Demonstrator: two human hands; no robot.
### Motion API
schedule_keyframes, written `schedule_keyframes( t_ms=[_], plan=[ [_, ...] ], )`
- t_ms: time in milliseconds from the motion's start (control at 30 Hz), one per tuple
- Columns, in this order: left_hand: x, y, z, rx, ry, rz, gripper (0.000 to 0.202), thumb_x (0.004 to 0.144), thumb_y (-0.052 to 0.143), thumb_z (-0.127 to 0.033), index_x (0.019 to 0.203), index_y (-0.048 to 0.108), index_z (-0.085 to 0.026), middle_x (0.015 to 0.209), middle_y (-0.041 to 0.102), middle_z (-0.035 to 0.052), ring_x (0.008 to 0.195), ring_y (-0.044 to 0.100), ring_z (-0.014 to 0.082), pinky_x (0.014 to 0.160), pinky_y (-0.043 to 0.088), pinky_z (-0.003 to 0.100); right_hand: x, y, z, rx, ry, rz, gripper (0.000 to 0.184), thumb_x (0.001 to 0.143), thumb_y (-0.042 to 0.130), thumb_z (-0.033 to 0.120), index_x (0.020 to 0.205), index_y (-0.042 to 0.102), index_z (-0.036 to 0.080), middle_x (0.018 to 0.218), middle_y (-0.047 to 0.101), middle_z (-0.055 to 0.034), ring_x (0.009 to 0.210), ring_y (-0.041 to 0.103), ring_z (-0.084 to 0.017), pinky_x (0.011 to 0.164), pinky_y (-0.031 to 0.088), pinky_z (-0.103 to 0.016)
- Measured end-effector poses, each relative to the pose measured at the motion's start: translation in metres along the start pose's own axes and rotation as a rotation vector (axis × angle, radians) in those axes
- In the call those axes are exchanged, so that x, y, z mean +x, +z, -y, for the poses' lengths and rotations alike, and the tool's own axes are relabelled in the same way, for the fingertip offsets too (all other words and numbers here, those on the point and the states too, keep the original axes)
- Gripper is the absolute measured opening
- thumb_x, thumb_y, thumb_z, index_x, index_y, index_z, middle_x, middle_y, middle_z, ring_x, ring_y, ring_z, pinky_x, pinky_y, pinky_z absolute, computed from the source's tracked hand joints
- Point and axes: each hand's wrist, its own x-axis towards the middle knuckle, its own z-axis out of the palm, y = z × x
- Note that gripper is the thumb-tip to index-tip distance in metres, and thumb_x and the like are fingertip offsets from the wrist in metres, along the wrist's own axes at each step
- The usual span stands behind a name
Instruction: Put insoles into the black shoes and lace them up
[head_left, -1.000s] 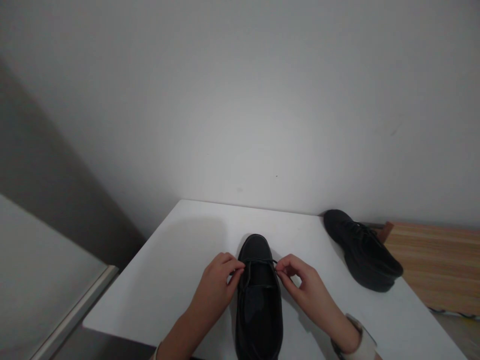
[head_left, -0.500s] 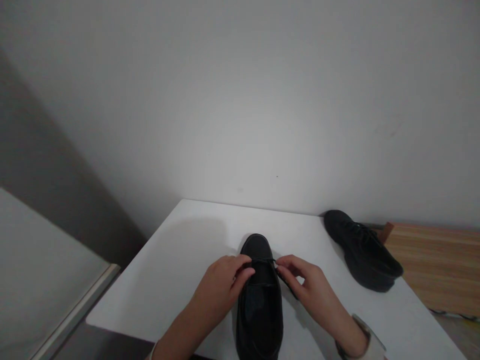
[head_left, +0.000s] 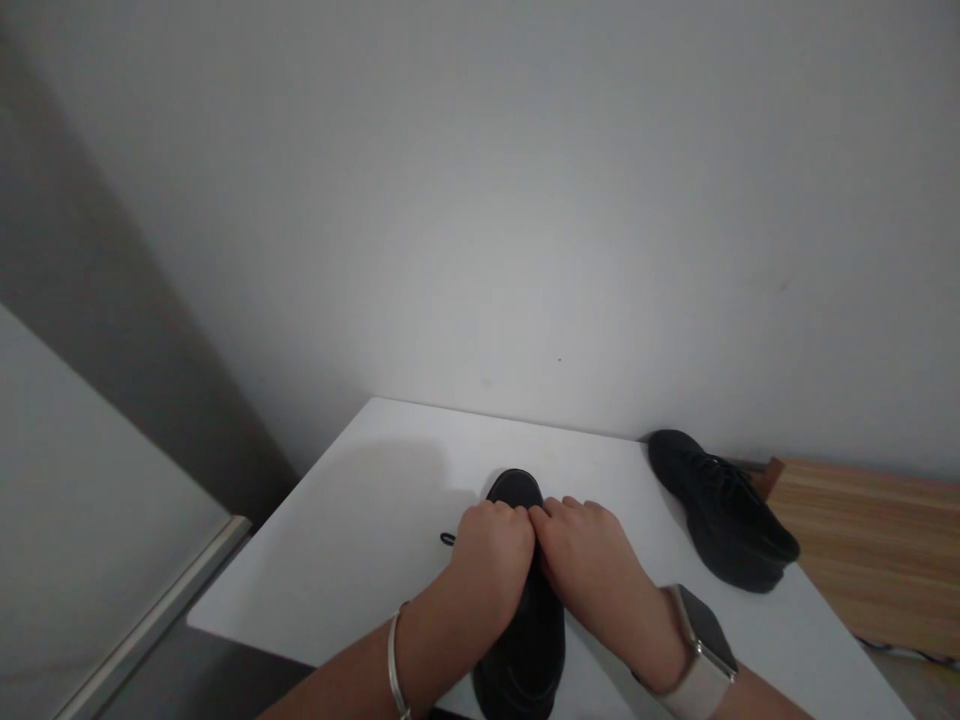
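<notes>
A black lace-up shoe (head_left: pixel 517 640) lies on the white table (head_left: pixel 360 540), toe pointing away from me. My left hand (head_left: pixel 491 550) and my right hand (head_left: pixel 585 560) meet over its lacing area, knuckles up, fingertips touching and curled down onto the laces. The laces under the hands are hidden; one black lace end (head_left: pixel 448 539) pokes out on the table to the left. A thin bracelet is on my left wrist, a light-banded watch on my right.
A second black shoe (head_left: pixel 720 505) lies at the table's far right edge by the wall. A wooden surface (head_left: pixel 870 540) adjoins on the right. A grey wall rises behind; a pale ledge (head_left: pixel 150 620) lies lower left.
Both hands have closed in from the shoe's sides to meet over the laces, fingers now curled down. A lace end now shows on the table at left.
</notes>
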Motion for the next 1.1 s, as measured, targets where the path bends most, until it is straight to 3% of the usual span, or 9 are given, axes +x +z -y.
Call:
schedule_keyframes(
  t_ms=[200,400,600,700,767,867,933,1000,1100],
  plan=[
    [0.004,0.010,0.001,-0.016,-0.025,-0.062,0.025,0.088,0.049,0.003,0.096,0.069,-0.009,0.093,0.074,0.0189,0.088,0.073,0.0306,0.072,0.055,0.037,0.004,0.002,-0.003,-0.021,-0.035,-0.014,0.024,0.088,0.054,0.000,0.090,0.073,0.015,0.089,0.073,-0.0137,0.079,0.070,-0.030,0.063,0.047,-0.036],
    [0.008,0.015,0.003,-0.042,-0.039,-0.097,0.024,0.088,0.050,0.003,0.093,0.070,-0.009,0.090,0.073,0.0188,0.086,0.071,0.0316,0.071,0.054,0.039,0.006,0.006,-0.005,-0.003,-0.021,-0.026,0.026,0.088,0.052,0.000,0.089,0.074,0.015,0.097,0.071,-0.0157,0.087,0.068,-0.031,0.066,0.051,-0.038],
    [0.005,0.011,0.006,-0.085,0.007,-0.180,0.022,0.088,0.048,0.000,0.094,0.067,-0.010,0.107,0.068,0.0206,0.105,0.064,0.0350,0.089,0.050,0.049,0.007,0.011,-0.009,0.164,-0.034,-0.077,0.019,0.088,0.053,0.002,0.095,0.067,0.014,0.104,0.066,-0.0138,0.090,0.066,-0.027,0.072,0.053,-0.036],
    [-0.005,-0.003,0.008,-0.147,0.033,-0.225,0.015,0.092,0.049,-0.008,0.098,0.062,-0.012,0.108,0.066,0.0156,0.100,0.064,0.0292,0.087,0.052,0.042,0.002,0.008,-0.015,0.506,-0.045,-0.212,0.011,0.091,0.050,0.007,0.091,0.055,0.017,0.092,0.064,-0.0086,0.078,0.063,-0.021,0.069,0.051,-0.033],
    [-0.017,-0.016,0.011,-0.320,0.071,-0.324,0.012,0.096,0.046,-0.014,0.097,0.057,-0.017,0.103,0.065,0.0091,0.092,0.064,0.0226,0.081,0.052,0.035,-0.005,-0.003,-0.018,0.804,-0.074,-0.366,0.011,0.099,0.043,0.015,0.092,0.049,0.021,0.085,0.062,-0.0042,0.076,0.061,-0.019,0.070,0.050,-0.032],
    [-0.040,-0.037,0.017,-0.854,0.187,-0.625,0.011,0.101,0.038,-0.019,0.097,0.048,-0.022,0.088,0.065,0.0007,0.083,0.065,0.0159,0.075,0.051,0.029,-0.017,-0.027,-0.022,1.244,-0.143,-0.628,0.012,0.105,0.037,0.025,0.099,0.047,0.024,0.081,0.062,-0.0001,0.079,0.062,-0.017,0.075,0.050,-0.033],
    [-0.054,-0.048,0.024,-1.066,0.207,-0.868,0.009,0.102,0.038,-0.019,0.099,0.045,-0.024,0.081,0.064,-0.0025,0.084,0.066,0.0153,0.078,0.052,0.030,-0.025,-0.044,-0.026,1.468,-0.169,-0.786,0.009,0.105,0.041,0.028,0.100,0.049,0.026,0.073,0.057,0.0028,0.071,0.060,-0.016,0.070,0.049,-0.032],
    [-0.063,-0.054,0.034,-1.175,0.196,-1.018,0.007,0.101,0.040,-0.019,0.100,0.045,-0.024,0.072,0.060,-0.0055,0.074,0.064,0.0146,0.073,0.052,0.029,-0.031,-0.053,-0.033,1.592,-0.133,-0.925,0.005,0.102,0.050,0.030,0.098,0.051,0.027,0.068,0.048,0.0045,0.062,0.051,-0.014,0.060,0.045,-0.029],
    [-0.066,-0.051,0.052,-1.194,0.116,-1.009,0.003,0.099,0.045,-0.022,0.097,0.048,-0.023,0.064,0.048,-0.0081,0.055,0.048,0.0109,0.053,0.042,0.023,-0.035,-0.050,-0.050,1.574,0.042,-1.044,0.009,0.096,0.060,0.032,0.093,0.054,0.026,0.065,0.043,0.0048,0.055,0.039,-0.012,0.049,0.032,-0.025]
  ],
)
